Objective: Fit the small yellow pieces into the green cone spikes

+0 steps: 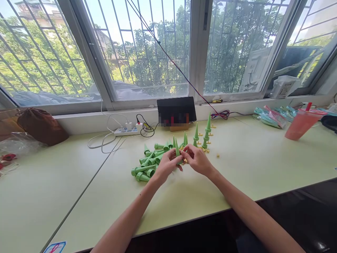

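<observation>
My left hand (165,164) is closed around a green plastic watering spike (177,147), its tip pointing up. Close against the side of that spike, the fingertips of my right hand (198,160) are pinched together; whatever lies between them is hidden. A heap of green spikes (155,161) spreads to the left of and behind my left hand. Beyond my right hand, spikes with small yellow valves stand upright in a taller stack (206,135) and a shorter stack (196,135). Small yellow pieces lie partly hidden behind my fingers, and one loose yellow piece (218,155) sits off to the right.
A dark tablet (177,109) leans by the window. Behind the heap lies a power strip (127,131) with cables. A red cup with a straw (302,123) and plastic packets (270,117) are at the right. A brown bag (42,126) rests at the left.
</observation>
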The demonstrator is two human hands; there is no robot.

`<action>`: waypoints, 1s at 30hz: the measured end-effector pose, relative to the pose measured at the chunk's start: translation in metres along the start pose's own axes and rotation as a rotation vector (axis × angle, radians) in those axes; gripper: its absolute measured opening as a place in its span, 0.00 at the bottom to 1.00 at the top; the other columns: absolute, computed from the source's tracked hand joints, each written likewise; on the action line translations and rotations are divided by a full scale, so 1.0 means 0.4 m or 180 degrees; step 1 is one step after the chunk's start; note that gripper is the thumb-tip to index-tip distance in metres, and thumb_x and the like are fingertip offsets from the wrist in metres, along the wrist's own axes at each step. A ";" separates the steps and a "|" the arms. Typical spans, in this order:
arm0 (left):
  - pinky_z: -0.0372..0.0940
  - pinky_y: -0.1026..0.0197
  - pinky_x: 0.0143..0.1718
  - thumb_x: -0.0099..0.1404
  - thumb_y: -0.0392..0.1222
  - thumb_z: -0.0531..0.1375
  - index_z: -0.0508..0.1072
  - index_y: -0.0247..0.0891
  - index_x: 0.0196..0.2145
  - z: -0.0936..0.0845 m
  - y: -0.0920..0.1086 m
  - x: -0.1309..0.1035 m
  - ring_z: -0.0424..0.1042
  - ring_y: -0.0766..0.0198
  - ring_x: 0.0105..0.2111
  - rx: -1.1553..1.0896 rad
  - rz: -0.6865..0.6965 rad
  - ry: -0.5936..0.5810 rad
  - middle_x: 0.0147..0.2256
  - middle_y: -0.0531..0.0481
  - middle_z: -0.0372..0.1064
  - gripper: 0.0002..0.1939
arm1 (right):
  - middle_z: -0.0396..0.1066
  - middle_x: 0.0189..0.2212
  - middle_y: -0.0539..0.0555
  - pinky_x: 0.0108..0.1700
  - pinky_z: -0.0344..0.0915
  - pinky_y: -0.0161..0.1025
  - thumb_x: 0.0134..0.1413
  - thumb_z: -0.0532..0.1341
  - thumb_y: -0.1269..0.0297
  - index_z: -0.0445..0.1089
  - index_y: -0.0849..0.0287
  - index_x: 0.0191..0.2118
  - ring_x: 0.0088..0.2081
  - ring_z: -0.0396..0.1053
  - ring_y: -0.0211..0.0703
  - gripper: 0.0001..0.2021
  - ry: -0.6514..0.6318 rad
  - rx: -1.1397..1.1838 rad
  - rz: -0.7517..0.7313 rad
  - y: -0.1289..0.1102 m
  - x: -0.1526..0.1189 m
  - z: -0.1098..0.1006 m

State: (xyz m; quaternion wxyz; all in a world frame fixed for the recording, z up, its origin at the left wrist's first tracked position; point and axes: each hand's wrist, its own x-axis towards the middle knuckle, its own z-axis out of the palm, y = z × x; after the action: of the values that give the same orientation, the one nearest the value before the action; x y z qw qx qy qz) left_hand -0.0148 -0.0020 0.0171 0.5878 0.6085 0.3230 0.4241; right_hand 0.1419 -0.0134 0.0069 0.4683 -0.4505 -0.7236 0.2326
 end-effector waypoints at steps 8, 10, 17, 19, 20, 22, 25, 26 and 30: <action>0.71 0.60 0.30 0.59 0.50 0.63 0.70 0.35 0.37 -0.005 -0.014 0.007 0.70 0.62 0.35 -0.0320 0.0027 -0.0061 0.35 0.47 0.67 0.15 | 0.66 0.19 0.47 0.24 0.57 0.33 0.60 0.56 0.51 0.63 0.58 0.38 0.22 0.64 0.37 0.13 0.0184 0.0120 -0.0025 -0.004 0.000 -0.001; 0.72 0.59 0.32 0.59 0.51 0.63 0.69 0.35 0.35 -0.004 -0.015 0.008 0.70 0.63 0.34 -0.0391 0.0024 -0.0021 0.34 0.48 0.67 0.16 | 0.64 0.19 0.46 0.24 0.57 0.33 0.60 0.56 0.52 0.63 0.58 0.37 0.21 0.63 0.36 0.13 0.0191 0.0123 -0.0021 -0.004 0.000 -0.001; 0.71 0.60 0.32 0.58 0.53 0.63 0.69 0.35 0.34 0.000 -0.014 0.011 0.70 0.63 0.33 -0.0531 -0.0024 0.0068 0.32 0.50 0.67 0.18 | 0.63 0.19 0.46 0.24 0.54 0.33 0.59 0.57 0.57 0.65 0.58 0.35 0.21 0.58 0.35 0.09 0.0020 -0.0067 -0.0126 0.003 -0.002 -0.001; 0.70 0.61 0.32 0.58 0.54 0.63 0.70 0.35 0.35 -0.002 -0.014 0.012 0.70 0.63 0.33 -0.0556 -0.0036 0.0041 0.32 0.49 0.68 0.18 | 0.61 0.19 0.45 0.24 0.53 0.33 0.58 0.58 0.58 0.65 0.58 0.34 0.21 0.56 0.34 0.09 -0.0031 -0.0068 -0.0169 0.004 -0.003 0.000; 0.70 0.61 0.32 0.58 0.54 0.63 0.71 0.35 0.36 -0.002 -0.014 0.013 0.70 0.63 0.33 -0.0562 -0.0035 0.0028 0.32 0.49 0.68 0.18 | 0.60 0.18 0.45 0.24 0.53 0.33 0.57 0.59 0.58 0.65 0.58 0.34 0.21 0.55 0.34 0.09 -0.0052 -0.0052 -0.0188 0.004 -0.003 0.000; 0.70 0.62 0.32 0.58 0.54 0.63 0.72 0.35 0.37 -0.003 -0.015 0.014 0.70 0.64 0.32 -0.0566 -0.0025 0.0021 0.31 0.50 0.68 0.18 | 0.59 0.18 0.44 0.24 0.53 0.33 0.56 0.60 0.59 0.64 0.58 0.33 0.21 0.54 0.34 0.08 -0.0085 -0.0002 -0.0221 0.004 -0.003 0.000; 0.69 0.62 0.32 0.58 0.54 0.62 0.72 0.35 0.37 -0.002 -0.015 0.014 0.69 0.65 0.31 -0.0562 -0.0023 -0.0003 0.30 0.50 0.68 0.18 | 0.60 0.19 0.44 0.24 0.54 0.33 0.56 0.60 0.60 0.63 0.57 0.33 0.21 0.55 0.34 0.08 -0.0127 0.0095 -0.0255 0.005 -0.004 0.000; 0.69 0.63 0.32 0.59 0.54 0.62 0.72 0.35 0.37 -0.002 -0.015 0.013 0.69 0.65 0.31 -0.0559 -0.0029 -0.0020 0.30 0.50 0.68 0.18 | 0.60 0.19 0.44 0.25 0.55 0.33 0.55 0.61 0.59 0.63 0.57 0.34 0.21 0.55 0.34 0.08 -0.0144 0.0133 -0.0265 0.005 -0.004 0.000; 0.67 0.64 0.31 0.59 0.55 0.62 0.73 0.36 0.37 -0.003 -0.016 0.012 0.67 0.66 0.30 -0.0511 -0.0085 -0.0005 0.30 0.51 0.67 0.18 | 0.61 0.20 0.44 0.26 0.58 0.34 0.55 0.61 0.58 0.62 0.57 0.33 0.21 0.56 0.34 0.10 -0.0213 0.0242 -0.0325 0.008 -0.003 0.001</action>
State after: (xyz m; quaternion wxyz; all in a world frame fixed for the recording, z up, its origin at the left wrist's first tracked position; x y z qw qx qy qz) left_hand -0.0132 0.0034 0.0111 0.6405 0.5554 0.2956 0.4403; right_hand 0.1430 -0.0129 0.0038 0.4719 -0.3868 -0.7516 0.2507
